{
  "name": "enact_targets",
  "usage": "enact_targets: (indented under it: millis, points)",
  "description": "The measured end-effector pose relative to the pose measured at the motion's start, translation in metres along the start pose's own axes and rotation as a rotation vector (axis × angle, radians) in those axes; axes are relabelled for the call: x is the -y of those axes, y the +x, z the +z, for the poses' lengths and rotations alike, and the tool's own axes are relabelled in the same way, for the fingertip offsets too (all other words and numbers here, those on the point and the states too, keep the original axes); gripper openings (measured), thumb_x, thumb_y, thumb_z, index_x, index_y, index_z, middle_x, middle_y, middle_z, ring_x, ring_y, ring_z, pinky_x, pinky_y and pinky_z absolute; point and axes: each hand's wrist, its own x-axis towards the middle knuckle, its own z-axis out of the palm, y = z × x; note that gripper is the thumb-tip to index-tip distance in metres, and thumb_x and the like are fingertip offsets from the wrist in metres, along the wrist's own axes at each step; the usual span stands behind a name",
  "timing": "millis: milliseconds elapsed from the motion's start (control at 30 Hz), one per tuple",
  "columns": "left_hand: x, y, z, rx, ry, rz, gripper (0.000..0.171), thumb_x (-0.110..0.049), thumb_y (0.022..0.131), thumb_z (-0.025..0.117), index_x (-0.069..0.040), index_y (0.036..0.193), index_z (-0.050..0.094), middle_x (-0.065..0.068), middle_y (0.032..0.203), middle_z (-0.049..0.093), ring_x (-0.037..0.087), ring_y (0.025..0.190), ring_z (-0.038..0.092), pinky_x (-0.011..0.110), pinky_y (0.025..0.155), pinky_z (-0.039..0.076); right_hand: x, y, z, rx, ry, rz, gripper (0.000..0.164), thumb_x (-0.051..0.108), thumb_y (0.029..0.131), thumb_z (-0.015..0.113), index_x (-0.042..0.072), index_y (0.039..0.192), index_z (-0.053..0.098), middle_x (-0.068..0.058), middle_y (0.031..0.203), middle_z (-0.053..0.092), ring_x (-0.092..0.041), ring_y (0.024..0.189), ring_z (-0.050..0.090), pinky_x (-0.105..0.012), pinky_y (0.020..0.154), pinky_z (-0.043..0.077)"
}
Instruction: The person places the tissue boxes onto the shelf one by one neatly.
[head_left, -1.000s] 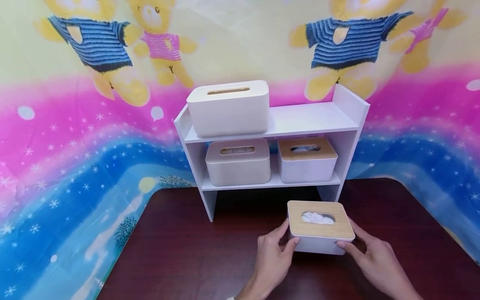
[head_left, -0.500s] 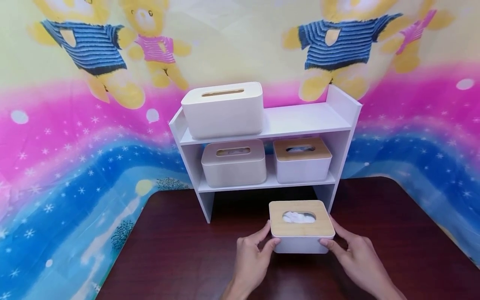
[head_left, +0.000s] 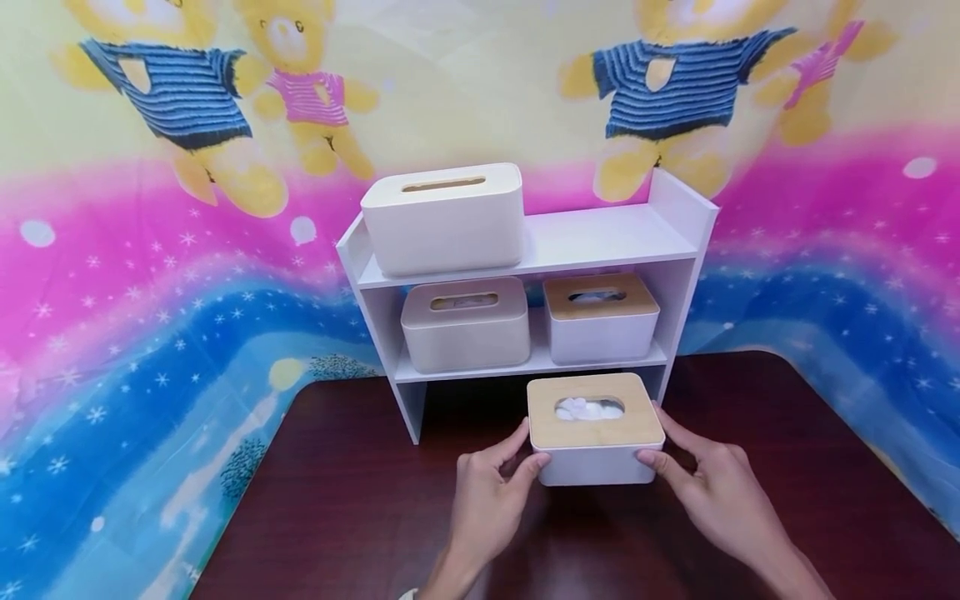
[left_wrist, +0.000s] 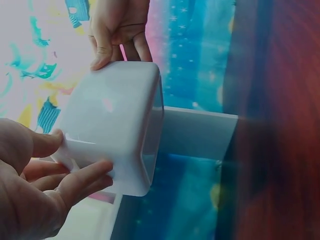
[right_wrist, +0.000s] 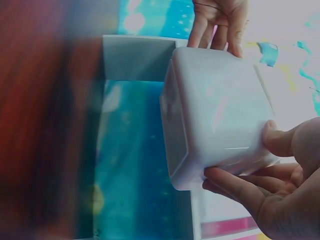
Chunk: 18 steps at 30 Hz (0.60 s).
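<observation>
Between both hands is a white tissue box with a light wooden lid and white tissue showing in its oval slot. My left hand grips its left end, thumb on the front face. At the right end my right hand holds it the same way. Both wrist views show the tissue box lifted off the table, its underside edge visible. Just behind it stands a white two-tier shelf. On the lower tier sit a beige tissue box and another wooden-lidded tissue box.
A larger cream tissue box stands at the left of the upper tier, with bare shelf to its right. The dark wooden table extends around the shelf. Behind hangs a printed bear backdrop.
The held tissue box has moved left in the view, then up and toward the shelf, with both hands keeping their grip. The view itself has shifted slightly.
</observation>
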Motion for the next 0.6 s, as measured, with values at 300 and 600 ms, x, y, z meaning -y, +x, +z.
enact_targets:
  millis: [300,600]
  points:
    - [-0.015,0.012,-0.005,0.022,-0.045,0.017,0.052,-0.015,0.096,0.083,-0.003,0.143,0.066,0.016,0.138,0.069,0.015,0.115,0.072,0.026,0.093,0.061,0.006,0.008,-0.013,-0.047,-0.002,-0.058,0.065,0.026,0.097,0.082,0.012,0.156,0.057,0.013,0.047,0.038,-0.001,0.043,0.024,-0.023,0.041,0.029]
    - [-0.039,0.029,-0.012,0.032,-0.002,0.07,0.052,-0.013,0.097,0.081,-0.005,0.146,0.064,0.015,0.139,0.069,0.017,0.116,0.073,0.026,0.09,0.062,0.019,0.025,-0.035,-0.037,-0.014,-0.072,0.065,0.028,0.1,0.079,0.016,0.159,0.054,0.01,0.049,0.042,-0.005,0.041,0.028,-0.026,0.041,0.03]
